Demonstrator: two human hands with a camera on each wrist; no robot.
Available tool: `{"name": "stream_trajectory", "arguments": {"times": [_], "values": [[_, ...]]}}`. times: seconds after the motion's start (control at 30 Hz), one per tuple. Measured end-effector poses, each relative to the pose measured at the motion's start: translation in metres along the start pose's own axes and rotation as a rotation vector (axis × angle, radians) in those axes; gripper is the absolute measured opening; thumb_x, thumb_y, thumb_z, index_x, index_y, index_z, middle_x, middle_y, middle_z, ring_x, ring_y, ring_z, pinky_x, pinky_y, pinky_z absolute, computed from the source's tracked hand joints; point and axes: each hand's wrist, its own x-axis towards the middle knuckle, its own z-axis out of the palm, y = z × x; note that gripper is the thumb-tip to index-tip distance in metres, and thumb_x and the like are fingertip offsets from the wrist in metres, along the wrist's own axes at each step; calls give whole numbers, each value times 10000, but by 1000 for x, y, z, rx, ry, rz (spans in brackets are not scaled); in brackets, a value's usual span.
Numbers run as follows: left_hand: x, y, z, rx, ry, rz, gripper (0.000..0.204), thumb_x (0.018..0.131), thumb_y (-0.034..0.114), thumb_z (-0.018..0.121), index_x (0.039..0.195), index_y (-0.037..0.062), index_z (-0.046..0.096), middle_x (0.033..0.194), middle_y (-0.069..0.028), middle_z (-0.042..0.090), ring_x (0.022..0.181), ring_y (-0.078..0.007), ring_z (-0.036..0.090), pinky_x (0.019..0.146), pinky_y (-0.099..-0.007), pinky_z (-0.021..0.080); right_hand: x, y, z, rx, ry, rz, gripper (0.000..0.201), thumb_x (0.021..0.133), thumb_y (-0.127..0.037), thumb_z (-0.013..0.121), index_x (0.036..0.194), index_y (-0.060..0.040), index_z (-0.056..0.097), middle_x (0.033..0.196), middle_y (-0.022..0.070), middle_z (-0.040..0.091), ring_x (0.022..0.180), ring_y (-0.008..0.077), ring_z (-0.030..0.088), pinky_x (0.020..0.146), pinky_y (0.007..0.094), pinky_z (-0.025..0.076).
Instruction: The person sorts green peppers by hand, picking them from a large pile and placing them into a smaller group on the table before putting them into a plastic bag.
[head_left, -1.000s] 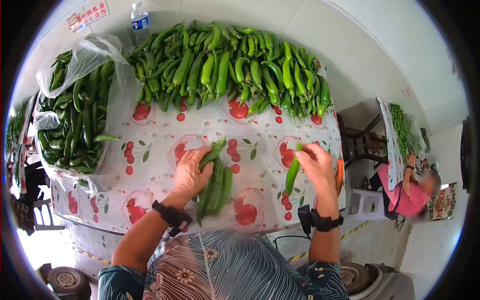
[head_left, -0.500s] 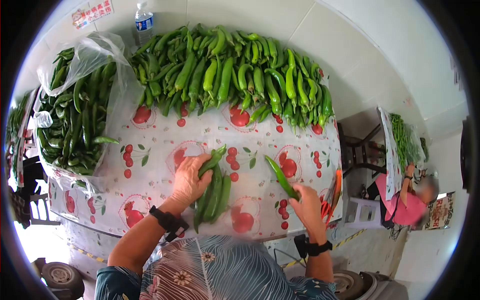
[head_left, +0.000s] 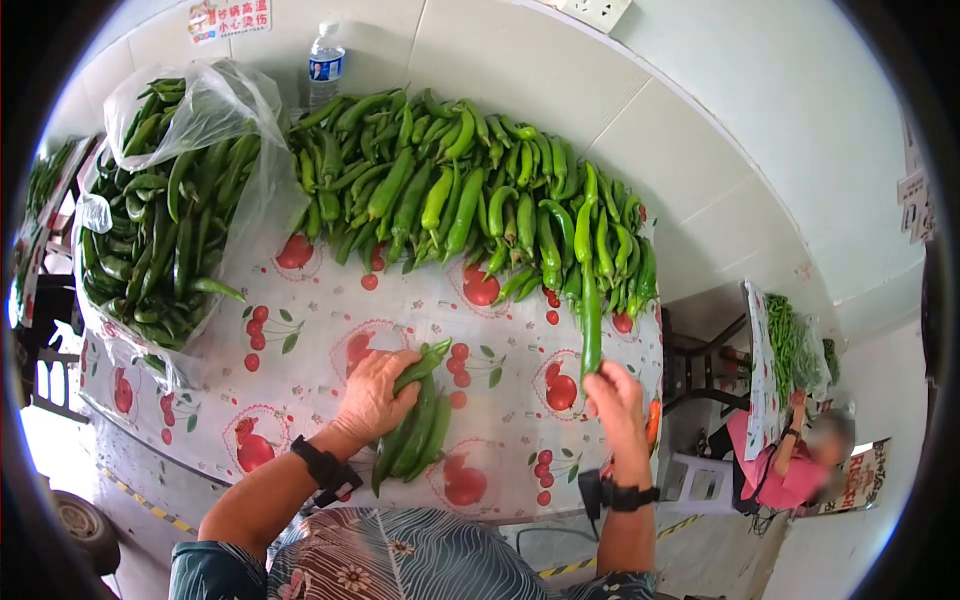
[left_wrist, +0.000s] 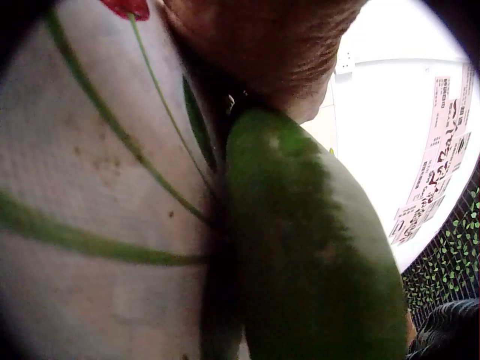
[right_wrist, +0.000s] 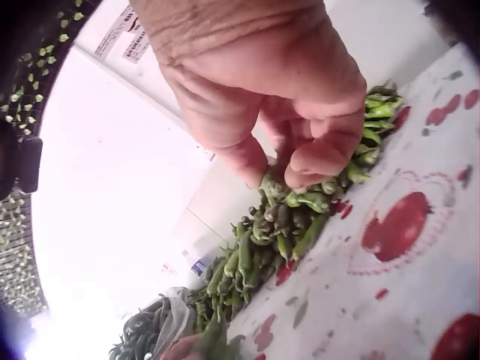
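Pepper [head_left: 591, 325], pinched upright in right fingers [head_left: 603, 383]

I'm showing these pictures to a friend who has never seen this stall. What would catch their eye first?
Probably the big heap of green peppers along the back of the cherry-print tablecloth, with a plastic bag of darker peppers at its left. Nearer the person, the left hand rests on a small bunch of peppers, and the right hand holds one long pepper upright.

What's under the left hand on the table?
The left hand rests on a small bunch of green peppers lying on the cherry-print tablecloth; the parts beneath the palm are hidden.
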Motion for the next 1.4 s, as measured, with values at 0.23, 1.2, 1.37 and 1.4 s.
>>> {"name": "stream_trajectory", "arguments": {"times": [0.23, 1.2, 1.37, 1.4], "values": [[0, 0, -1, -19, -29, -56, 399, 778, 145, 645, 1161, 68, 564, 998, -134, 636, 953, -330, 578, 867, -427, 460, 91, -10, 8, -164, 46, -124, 268, 798, -151, 634, 989, 31, 682, 753, 48, 659, 657, 105, 579, 578, 272, 453], [1, 1, -2, -26, 0, -23, 366, 788, 113, 621, 1141, 36, 561, 963, -158, 630, 922, -338, 589, 843, -436, 470, 135, -25, 66, -132, 376, -213, 278, 776, -246, 717, 920, -36, 605, 849, 123, 664, 690, 197, 634, 689, 329, 504], [-1, -2, -1, -55, 19, -20, 359, 820, 101, 590, 1167, 18, 545, 990, -180, 626, 922, -360, 590, 843, -444, 472, 99, 13, 52, -216, 330, -344, 242, 844, -172, 656, 1040, -35, 618, 863, 82, 676, 781, 159, 635, 731, 300, 504], [-2, -3, -2, -58, 13, -41, 362, 826, 102, 584, 1174, 15, 539, 1000, -186, 624, 930, -364, 588, 848, -446, 470, 83, 21, 57, -206, 194, -325, 238, 845, -171, 655, 1036, -33, 618, 856, 82, 677, 780, 158, 634, 727, 301, 505]]}}
